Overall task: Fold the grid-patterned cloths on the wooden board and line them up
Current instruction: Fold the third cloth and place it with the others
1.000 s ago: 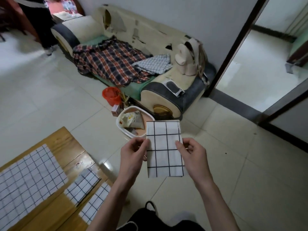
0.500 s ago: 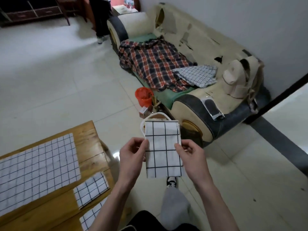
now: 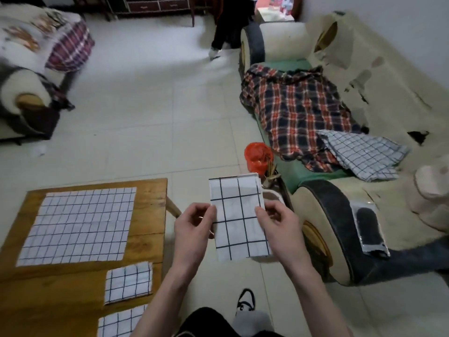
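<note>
Currently your left hand [image 3: 194, 224] and right hand [image 3: 279, 222] each pinch a side edge of the folded cloth [image 3: 239, 220], held in the air right of the wooden board [image 3: 150, 239]. Risk: loosened pinch lets layers slip open; careless placement breaks line with near folded cloths [image 3: 128, 282]

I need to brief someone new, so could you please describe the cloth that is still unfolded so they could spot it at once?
Find the wooden board at lower left. The unfolded cloth lies flat on its far half, beyond two small folded cloths at the near edge. It is by far the largest, with many small grid squares.
</note>
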Action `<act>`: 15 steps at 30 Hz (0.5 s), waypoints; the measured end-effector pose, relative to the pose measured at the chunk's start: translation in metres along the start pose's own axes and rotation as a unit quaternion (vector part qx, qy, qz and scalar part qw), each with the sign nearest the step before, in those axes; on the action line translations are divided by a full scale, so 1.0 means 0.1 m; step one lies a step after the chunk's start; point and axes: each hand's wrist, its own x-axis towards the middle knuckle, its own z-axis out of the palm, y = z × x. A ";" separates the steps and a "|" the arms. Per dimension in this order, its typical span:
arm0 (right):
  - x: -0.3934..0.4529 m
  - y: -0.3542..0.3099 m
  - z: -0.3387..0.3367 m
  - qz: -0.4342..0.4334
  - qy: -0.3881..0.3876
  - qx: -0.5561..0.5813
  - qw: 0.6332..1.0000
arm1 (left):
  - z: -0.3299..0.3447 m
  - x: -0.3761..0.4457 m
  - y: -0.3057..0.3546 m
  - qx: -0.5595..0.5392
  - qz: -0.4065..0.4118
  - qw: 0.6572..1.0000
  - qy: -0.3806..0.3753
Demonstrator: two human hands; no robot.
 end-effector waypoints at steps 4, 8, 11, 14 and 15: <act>0.43 -0.13 0.19 -0.029 -0.055 -0.009 0.998 | -0.09 0.14 0.07 -0.007 -0.006 0.998 0.063; 0.74 -0.25 0.51 -0.034 -0.117 -0.013 0.992 | -0.30 0.27 0.05 -0.017 -0.028 0.992 0.122; 0.97 -0.28 0.81 -0.035 -0.162 -0.019 0.986 | -0.46 0.39 -0.02 -0.021 -0.041 0.985 0.164; 1.20 -0.29 1.13 -0.035 -0.187 -0.028 0.981 | -0.62 0.56 -0.09 -0.038 -0.055 0.978 0.198; 1.28 -0.29 1.24 -0.036 -0.195 -0.032 0.980 | -0.68 0.63 -0.11 -0.041 -0.059 0.975 0.208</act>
